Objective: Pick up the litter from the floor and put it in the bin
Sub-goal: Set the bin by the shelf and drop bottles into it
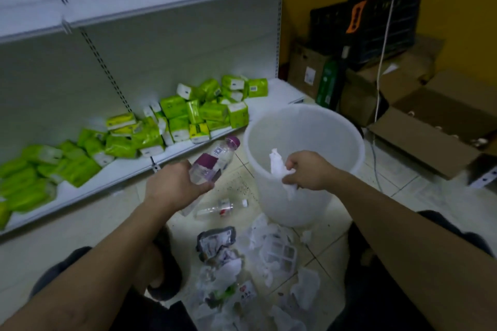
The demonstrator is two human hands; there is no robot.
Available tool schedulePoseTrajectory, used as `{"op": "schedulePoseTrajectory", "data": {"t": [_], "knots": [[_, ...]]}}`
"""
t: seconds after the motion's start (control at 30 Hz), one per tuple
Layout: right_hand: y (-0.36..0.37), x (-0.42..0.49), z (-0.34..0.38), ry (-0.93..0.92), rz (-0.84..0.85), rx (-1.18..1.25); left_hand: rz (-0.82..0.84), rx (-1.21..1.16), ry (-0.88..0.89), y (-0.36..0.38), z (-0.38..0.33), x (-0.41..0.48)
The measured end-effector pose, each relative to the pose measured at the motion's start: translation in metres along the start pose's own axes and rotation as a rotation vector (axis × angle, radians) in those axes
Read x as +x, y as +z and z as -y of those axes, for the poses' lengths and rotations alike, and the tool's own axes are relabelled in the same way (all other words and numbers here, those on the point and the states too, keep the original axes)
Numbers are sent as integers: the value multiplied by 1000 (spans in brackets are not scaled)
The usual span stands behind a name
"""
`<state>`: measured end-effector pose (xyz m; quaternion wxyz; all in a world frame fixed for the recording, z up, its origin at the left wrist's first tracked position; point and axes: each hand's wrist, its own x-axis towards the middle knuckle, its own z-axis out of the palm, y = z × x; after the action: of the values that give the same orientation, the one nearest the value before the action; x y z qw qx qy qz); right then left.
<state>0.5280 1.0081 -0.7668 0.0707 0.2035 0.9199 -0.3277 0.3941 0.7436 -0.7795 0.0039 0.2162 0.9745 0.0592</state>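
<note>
**A:** What does each hand hold?

**B:** The right hand [304,170] has its fingers curled round a crumpled white tissue [277,166]. The left hand [174,185] grips a clear bottle [212,160] by its lower half.

**A:** Where is the bin from there?

**B:** The white bin [295,204] stands on the floor, ahead and to the right. The right hand is nearer, at its near rim. The tissue straddles that rim, top over the opening, tail outside. Motion blur hides whether it touches the rim. The bottle's long axis tilts up and rightward, with its purple cap pointing at the bin, just short of the left rim.

**A:** So which goes first?

**B:** Probably the tissue. The bottle must travel rightward.

**A:** And the floor?

**B:** A second bottle [215,208] and scattered wrappers [215,243] lie below the hands.
</note>
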Motion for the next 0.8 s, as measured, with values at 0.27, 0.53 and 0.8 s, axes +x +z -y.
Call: {"op": "schedulePoseTrajectory", "data": {"t": [0.27,0.53,0.8], "knots": [[-27,28,-31,110,-309,118,-141,-244,60,5,-87,27],[-22,81,-80,217,-352,258,-73,-219,37,54,-161,92],[-18,103,-114,254,-157,195,44,-195,83,107,-202,143]]}}
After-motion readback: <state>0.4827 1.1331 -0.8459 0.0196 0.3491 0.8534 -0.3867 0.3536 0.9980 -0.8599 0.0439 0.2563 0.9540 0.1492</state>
